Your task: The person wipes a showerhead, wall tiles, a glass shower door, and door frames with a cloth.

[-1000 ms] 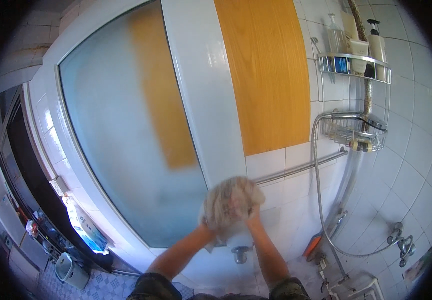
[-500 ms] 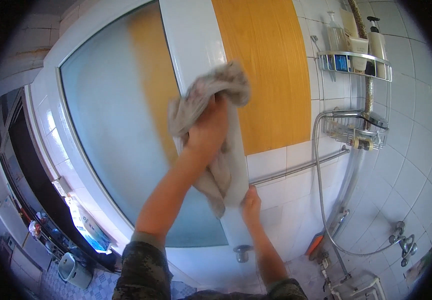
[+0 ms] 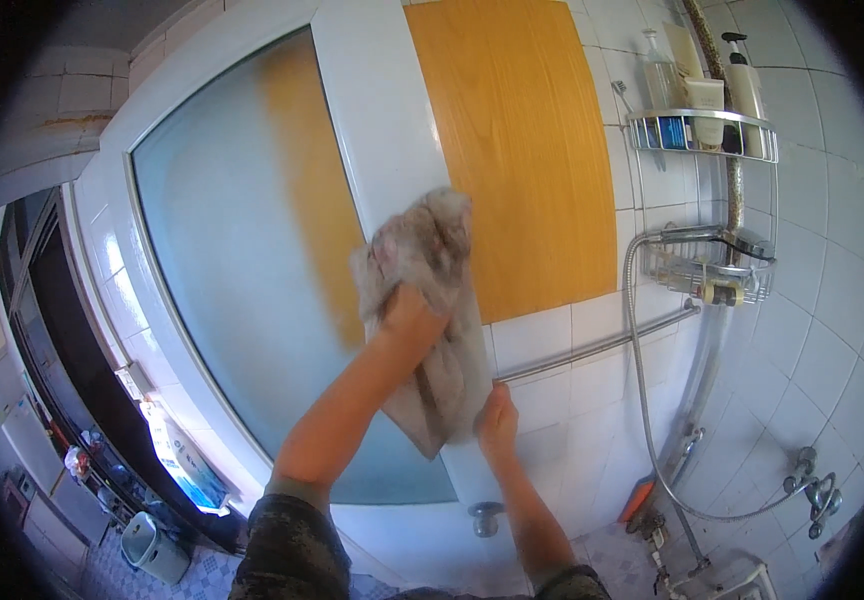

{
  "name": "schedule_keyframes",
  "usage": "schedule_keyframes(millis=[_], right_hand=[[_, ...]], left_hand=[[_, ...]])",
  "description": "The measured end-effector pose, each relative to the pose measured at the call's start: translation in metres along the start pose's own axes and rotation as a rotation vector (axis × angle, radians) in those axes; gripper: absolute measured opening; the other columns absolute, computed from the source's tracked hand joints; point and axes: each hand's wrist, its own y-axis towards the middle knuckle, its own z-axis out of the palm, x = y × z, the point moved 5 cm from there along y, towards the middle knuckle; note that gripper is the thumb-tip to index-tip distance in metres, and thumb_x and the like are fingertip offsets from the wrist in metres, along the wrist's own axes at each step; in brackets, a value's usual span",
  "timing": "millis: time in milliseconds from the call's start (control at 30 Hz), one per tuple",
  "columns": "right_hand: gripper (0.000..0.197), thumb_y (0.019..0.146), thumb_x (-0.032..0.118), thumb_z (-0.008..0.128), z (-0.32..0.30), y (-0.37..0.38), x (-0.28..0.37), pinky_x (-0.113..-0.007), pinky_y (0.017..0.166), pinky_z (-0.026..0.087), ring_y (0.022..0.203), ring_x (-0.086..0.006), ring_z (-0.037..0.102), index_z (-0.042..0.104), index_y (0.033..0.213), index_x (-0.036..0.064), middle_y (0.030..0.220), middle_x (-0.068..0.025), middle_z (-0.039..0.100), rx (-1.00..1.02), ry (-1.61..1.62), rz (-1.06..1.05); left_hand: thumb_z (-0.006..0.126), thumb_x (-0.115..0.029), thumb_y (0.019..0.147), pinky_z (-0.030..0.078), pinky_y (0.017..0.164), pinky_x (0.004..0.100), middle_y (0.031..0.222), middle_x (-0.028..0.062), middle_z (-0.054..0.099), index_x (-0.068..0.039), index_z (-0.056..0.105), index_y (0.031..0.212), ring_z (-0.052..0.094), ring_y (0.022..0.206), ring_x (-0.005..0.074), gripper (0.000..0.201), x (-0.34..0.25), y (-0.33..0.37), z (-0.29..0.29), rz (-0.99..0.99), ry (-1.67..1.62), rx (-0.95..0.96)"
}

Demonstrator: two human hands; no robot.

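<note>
A greyish-beige cloth (image 3: 432,350) is pressed against the white frame of a door (image 3: 377,120) that has a frosted glass pane (image 3: 232,260). My left hand (image 3: 414,318) is closed on the cloth, its fingers partly covered by the bunched fabric. The cloth's upper part is crumpled, and its lower end hangs down along the frame. Lower and to the right, my right hand (image 3: 497,422) grips the door's edge, fingers curled around it. Beneath that hand, a round metal knob (image 3: 487,518) sits on the door.
A wood-grain panel (image 3: 512,160) and a metal towel bar (image 3: 602,345) are on the tiled wall behind. At right hang a wire shelf (image 3: 707,130) with bottles, a shower hose (image 3: 637,400) and taps (image 3: 817,490). A pale bin (image 3: 155,548) stands at lower left.
My left hand has slid the cloth downward along the door frame. My right hand stays at the door's edge. The view has shifted slightly.
</note>
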Motion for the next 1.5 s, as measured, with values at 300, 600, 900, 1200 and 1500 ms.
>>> schedule_keyframes(millis=[300, 600, 900, 1200, 1500], right_hand=[[0.044, 0.097, 0.036, 0.029, -0.006, 0.009, 0.002, -0.039, 0.063, 0.044, 0.067, -0.0347, 0.056, 0.054, 0.096, 0.0003, 0.074, -0.0184, 0.057, -0.045, -0.048, -0.109], [0.044, 0.097, 0.038, 0.029, 0.004, -0.003, 0.01, -0.038, 0.066, 0.044, 0.071, -0.0346, 0.054, 0.053, 0.096, 0.001, 0.078, -0.0183, 0.056, 0.04, 0.001, -0.09], [0.058, 0.096, 0.047, 0.029, -0.011, 0.017, -0.042, -0.03, 0.084, 0.041, 0.091, -0.016, 0.054, 0.056, 0.11, -0.0025, 0.097, -0.0071, 0.061, 0.246, 0.319, 0.203], [0.066, 0.095, 0.053, 0.02, 0.003, 0.027, -0.009, -0.031, 0.094, 0.036, 0.102, -0.0171, 0.052, 0.053, 0.116, -0.0003, 0.108, -0.0085, 0.059, 0.368, 0.547, 0.387], [0.045, 0.096, 0.039, 0.037, -0.026, -0.028, -0.01, -0.029, 0.091, 0.036, 0.104, -0.0157, 0.049, 0.052, 0.117, 0.0021, 0.112, -0.008, 0.055, -0.016, 0.064, 0.139]], left_hand=[[0.056, -0.013, 0.081, 0.029, 0.101, 0.0454, 0.131, 0.0217, 0.04, 0.002, 0.039, 0.13, 0.04, 0.117, 0.0376, 0.053, 0.009, -0.029, 0.014, -0.395, -0.253, 0.202], [0.047, -0.02, 0.09, 0.048, 0.075, 0.0455, 0.102, 0.0213, 0.06, -0.007, 0.06, 0.109, 0.059, 0.087, 0.0364, 0.027, 0.109, 0.136, -0.017, -0.037, 0.515, -0.398], [0.052, -0.02, 0.081, 0.043, 0.08, 0.0461, 0.096, 0.0188, 0.059, -0.007, 0.061, 0.099, 0.055, 0.091, 0.0369, 0.024, 0.015, 0.024, 0.007, 0.112, 0.25, 0.022], [0.046, -0.043, 0.084, 0.043, 0.085, 0.0391, 0.113, 0.0067, 0.055, -0.012, 0.049, 0.121, 0.052, 0.103, 0.0228, 0.048, -0.021, -0.332, 0.08, -0.989, -1.378, 0.554], [0.057, -0.033, 0.084, 0.048, 0.067, 0.0415, 0.096, 0.0085, 0.062, -0.007, 0.06, 0.105, 0.06, 0.085, 0.0212, 0.033, -0.064, -0.517, -0.021, -1.142, -0.688, 1.243]])
